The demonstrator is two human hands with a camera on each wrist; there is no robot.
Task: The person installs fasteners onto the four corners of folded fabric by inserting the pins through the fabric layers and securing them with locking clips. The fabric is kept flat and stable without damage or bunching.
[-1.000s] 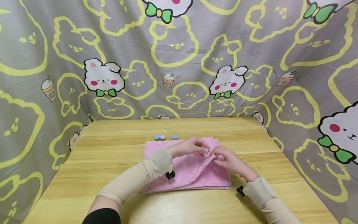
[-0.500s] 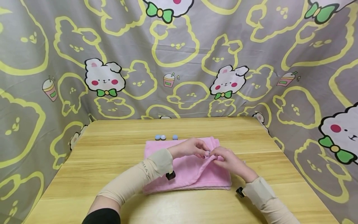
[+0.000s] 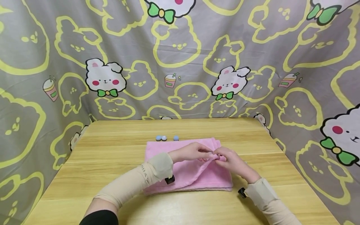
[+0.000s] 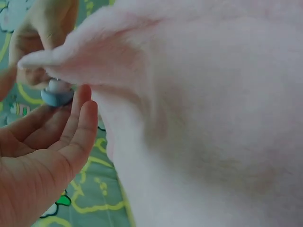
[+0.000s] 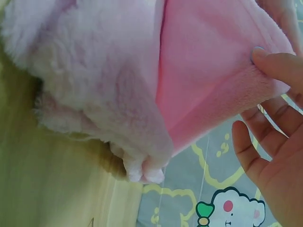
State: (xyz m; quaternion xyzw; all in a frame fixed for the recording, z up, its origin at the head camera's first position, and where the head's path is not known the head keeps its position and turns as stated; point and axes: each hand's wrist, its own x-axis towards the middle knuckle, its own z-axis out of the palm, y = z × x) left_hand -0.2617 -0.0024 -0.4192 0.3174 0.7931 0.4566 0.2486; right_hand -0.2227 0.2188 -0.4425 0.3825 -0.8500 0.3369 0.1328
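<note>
A pink plush blanket (image 3: 182, 175) lies folded on the table, its right corner lifted between both hands. My right hand (image 3: 232, 160) pinches that raised corner; in the right wrist view its thumb (image 5: 274, 64) presses on the cloth from one side while fingers lie behind. My left hand (image 3: 192, 152) is right beside it, holding a small round blue-and-white fastener (image 4: 57, 97) at its fingertips, against the underside of the corner. The fastener is mostly covered by fingers in the head view.
Two small round pieces (image 3: 161, 138) in blue and white sit together behind the blanket, with one more blue piece (image 3: 176, 137) to their right. The wooden table (image 3: 112, 131) ends at a patterned curtain (image 3: 180, 62).
My left hand has shifted slightly right, up to the blanket corner, its fingers now straighter over the fastener. My right hand keeps its pinch on the cloth almost unmoved.
</note>
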